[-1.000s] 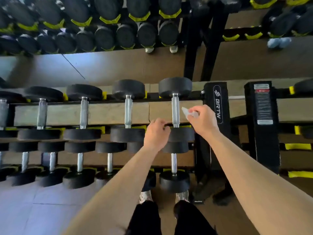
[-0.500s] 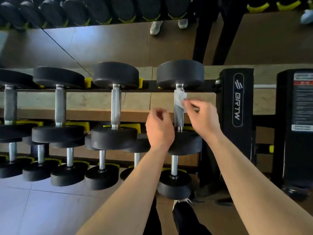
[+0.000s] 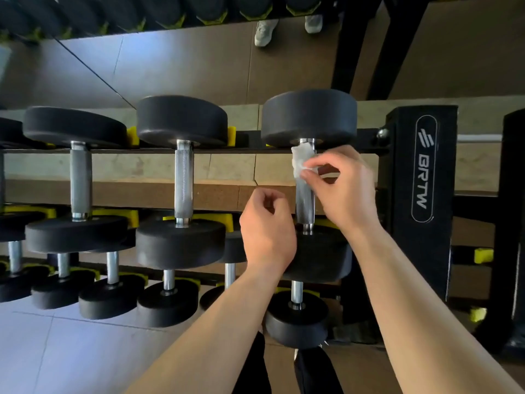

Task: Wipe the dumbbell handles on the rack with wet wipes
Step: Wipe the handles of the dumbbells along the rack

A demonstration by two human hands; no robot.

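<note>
Since a second ago the right hand [image 3: 343,189] has brought the wet wipe [image 3: 299,162] onto the rightmost top-row dumbbell handle [image 3: 305,200] of the rack [image 3: 423,166], so wiping here is probably just starting. It pinches the wipe against the handle's upper end, at the hand's 10 o'clock. At the wipe's 7 o'clock the left hand [image 3: 267,237] hovers curled and empty, beside the handle's lower end.

A mirror [image 3: 184,66] filled the top of the frame, with a pair of pale shoes [image 3: 265,31] reflected at upper middle. Grey floor tiles [image 3: 56,359] lay at lower left — glossy, catching bluish light.
</note>
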